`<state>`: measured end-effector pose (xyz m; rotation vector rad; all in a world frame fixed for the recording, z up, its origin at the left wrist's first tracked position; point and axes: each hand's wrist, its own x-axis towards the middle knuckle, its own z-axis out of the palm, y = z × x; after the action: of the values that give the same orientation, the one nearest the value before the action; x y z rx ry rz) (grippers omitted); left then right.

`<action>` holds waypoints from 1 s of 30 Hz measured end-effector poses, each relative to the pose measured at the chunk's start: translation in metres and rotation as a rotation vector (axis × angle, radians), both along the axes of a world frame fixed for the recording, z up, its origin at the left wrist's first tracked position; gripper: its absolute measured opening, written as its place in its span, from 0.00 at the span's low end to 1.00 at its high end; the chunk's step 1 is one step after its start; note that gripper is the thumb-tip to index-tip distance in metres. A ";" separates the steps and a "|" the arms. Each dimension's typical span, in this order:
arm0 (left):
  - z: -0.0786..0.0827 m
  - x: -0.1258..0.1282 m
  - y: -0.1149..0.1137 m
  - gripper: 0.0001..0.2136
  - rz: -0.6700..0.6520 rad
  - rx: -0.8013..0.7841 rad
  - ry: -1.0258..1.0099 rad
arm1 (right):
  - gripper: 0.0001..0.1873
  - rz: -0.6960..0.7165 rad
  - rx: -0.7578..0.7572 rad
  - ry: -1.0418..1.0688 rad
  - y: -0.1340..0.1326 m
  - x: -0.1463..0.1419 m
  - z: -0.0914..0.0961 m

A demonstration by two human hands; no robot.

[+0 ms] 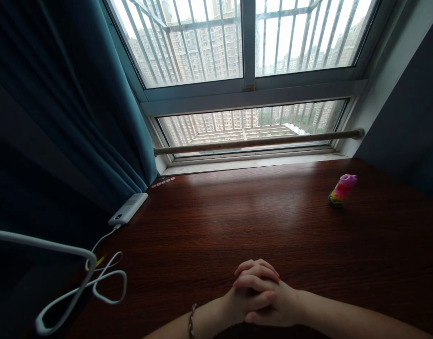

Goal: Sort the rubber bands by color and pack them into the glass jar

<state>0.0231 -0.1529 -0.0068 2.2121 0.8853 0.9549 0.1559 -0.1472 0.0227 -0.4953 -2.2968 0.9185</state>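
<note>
My left hand [237, 299] and my right hand [285, 301] are clasped together above the near edge of the dark red-brown wooden table [209, 230]. Their fingers are interlaced and closed, with no object visible between them. A bracelet [191, 320] circles my left wrist. Well away from both hands, on the right of the table, a small bottle-shaped thing [342, 189] stands, pink at the top, then red, yellow and dark below. I cannot make out its exact kind.
At the left table edge lies a white power bank [129, 208], a white cable [108, 270] looping from its near end. Blue curtains [71, 94] hang on the left. Behind the table is a barred window [250, 87] with a horizontal rail [259, 142] across its lower part.
</note>
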 end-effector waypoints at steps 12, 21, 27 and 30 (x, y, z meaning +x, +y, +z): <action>0.002 0.000 0.000 0.19 -0.005 0.033 -0.018 | 0.30 0.002 0.009 -0.019 0.000 0.000 -0.001; 0.007 0.000 0.000 0.19 -0.002 -0.014 0.007 | 0.30 -0.001 0.005 -0.047 0.001 0.000 -0.002; 0.007 0.000 0.000 0.19 0.021 0.023 0.000 | 0.30 -0.004 -0.001 -0.060 0.000 0.001 0.000; 0.009 0.001 0.000 0.18 -0.028 -0.053 -0.087 | 0.30 -0.009 0.002 -0.053 0.000 0.000 -0.001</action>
<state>0.0240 -0.1529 0.0017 2.1164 0.8288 0.9952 0.1561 -0.1472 0.0217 -0.5348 -2.3414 0.9086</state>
